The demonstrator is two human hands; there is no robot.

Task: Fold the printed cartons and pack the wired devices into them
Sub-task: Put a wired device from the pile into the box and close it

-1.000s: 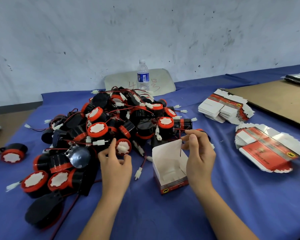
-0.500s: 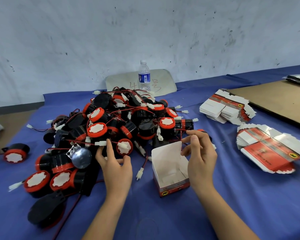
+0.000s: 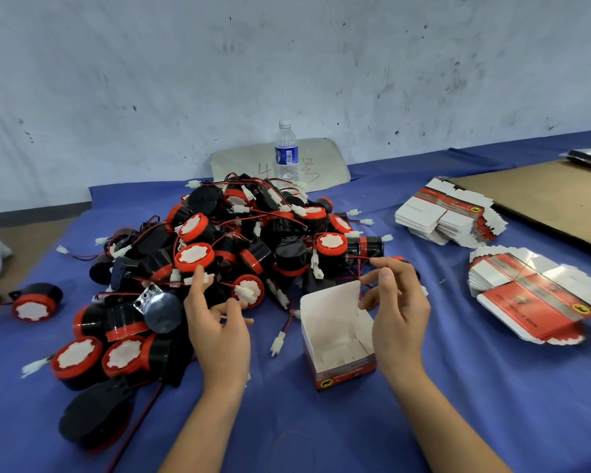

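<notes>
An open printed carton (image 3: 325, 310), white inside with a red front, stands upright on the blue cloth. My right hand (image 3: 398, 308) hovers at its far right corner and pinches a thin red wire (image 3: 359, 273) that runs back into the pile. The pile of wired devices (image 3: 253, 240), black with red rims, white faces and white connectors, fills the centre left. My left hand (image 3: 217, 324) is at the pile's near edge, its forefinger up against a white connector (image 3: 198, 278) and the other fingers curled; a red-rimmed device (image 3: 249, 290) sits just past the thumb.
Two stacks of flat printed cartons (image 3: 447, 220) (image 3: 533, 298) lie to the right, beside a brown cardboard sheet (image 3: 553, 196). A water bottle (image 3: 286, 155) stands behind the pile. One device (image 3: 36, 302) lies alone at far left. A shiny metal disc (image 3: 161, 310) rests left of my left hand.
My left hand has lifted from the red-rimmed device and its forefinger has reached up to the white connector. My right hand keeps its pinch on the red wire over the carton.
</notes>
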